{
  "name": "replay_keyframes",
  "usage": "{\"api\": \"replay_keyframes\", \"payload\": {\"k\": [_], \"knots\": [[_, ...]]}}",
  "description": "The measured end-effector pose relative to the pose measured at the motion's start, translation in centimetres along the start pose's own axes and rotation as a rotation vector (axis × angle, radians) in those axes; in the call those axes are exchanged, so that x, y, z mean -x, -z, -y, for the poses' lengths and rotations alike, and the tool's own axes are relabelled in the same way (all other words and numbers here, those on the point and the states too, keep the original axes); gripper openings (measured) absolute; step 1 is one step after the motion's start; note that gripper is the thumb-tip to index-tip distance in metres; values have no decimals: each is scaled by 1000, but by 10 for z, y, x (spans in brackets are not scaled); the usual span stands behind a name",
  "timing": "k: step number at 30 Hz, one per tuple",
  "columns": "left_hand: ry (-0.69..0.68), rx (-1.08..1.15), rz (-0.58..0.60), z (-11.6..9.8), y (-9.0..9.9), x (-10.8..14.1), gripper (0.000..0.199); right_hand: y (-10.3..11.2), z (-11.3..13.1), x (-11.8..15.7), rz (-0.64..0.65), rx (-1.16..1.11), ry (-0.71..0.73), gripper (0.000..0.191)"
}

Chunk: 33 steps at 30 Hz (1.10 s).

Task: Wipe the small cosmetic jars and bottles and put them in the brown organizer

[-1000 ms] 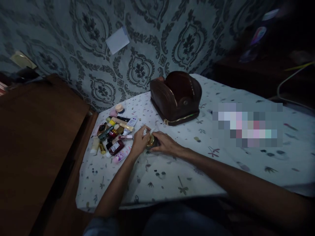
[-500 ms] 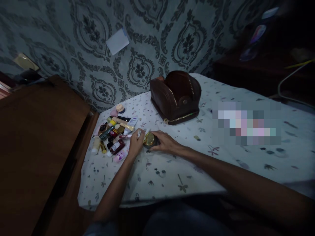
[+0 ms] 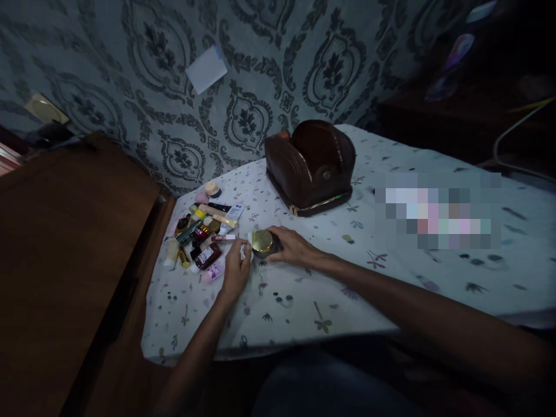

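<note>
My right hand (image 3: 290,248) is closed round the right side of a gold-lidded jar (image 3: 263,242) on the patterned cloth. Just left of the jar, my left hand (image 3: 237,267) has its fingers closed on a small white item (image 3: 244,250), too small to name. Several cosmetics lie in a pile left of that hand, among them a dark red bottle (image 3: 208,255), a pink-and-white tube (image 3: 214,271) and a cream tube (image 3: 171,253). Behind the jar and to the right stands a brown bag (image 3: 310,168) with its top unzipped.
The cloth-covered table (image 3: 295,324) meets a patterned wall (image 3: 247,116). A blurred-out patch covers things at the right. A brown wooden piece of furniture (image 3: 65,249) stands at the left, and a clear bottle (image 3: 454,58) at the back right.
My left hand has drawn back slightly left, away from the jar, with the small white item. The gold lid shows more fully. My right hand has stayed at the jar.
</note>
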<state>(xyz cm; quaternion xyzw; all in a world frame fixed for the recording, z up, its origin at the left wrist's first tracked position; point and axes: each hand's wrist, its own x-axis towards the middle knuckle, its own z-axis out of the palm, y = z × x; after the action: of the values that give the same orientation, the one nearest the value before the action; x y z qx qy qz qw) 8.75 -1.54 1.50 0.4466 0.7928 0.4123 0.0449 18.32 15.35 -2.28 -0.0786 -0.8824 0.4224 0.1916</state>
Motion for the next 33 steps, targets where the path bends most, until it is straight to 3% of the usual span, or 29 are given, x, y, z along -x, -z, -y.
{"api": "replay_keyframes", "payload": {"k": [8,14,17,20,24,33], "knots": [[-301,-346,47,-1,4,15,10,-3,-5,-1,-27,-5,37,61],[-453,-730,98,-7,5,14,22,-2,-2,-1,-20,-12,23,55],[-627,-743,140,-15,3,7,31,0,0,1,-17,-25,39,47],[-726,-722,190,-25,-2,-4,29,1,1,4,-8,-74,40,63],[-652,-755,228,-37,-7,-16,22,3,4,6,16,-108,-46,88],[-339,-696,163,-56,-18,-45,18,3,8,7,-15,-144,-82,111]]}}
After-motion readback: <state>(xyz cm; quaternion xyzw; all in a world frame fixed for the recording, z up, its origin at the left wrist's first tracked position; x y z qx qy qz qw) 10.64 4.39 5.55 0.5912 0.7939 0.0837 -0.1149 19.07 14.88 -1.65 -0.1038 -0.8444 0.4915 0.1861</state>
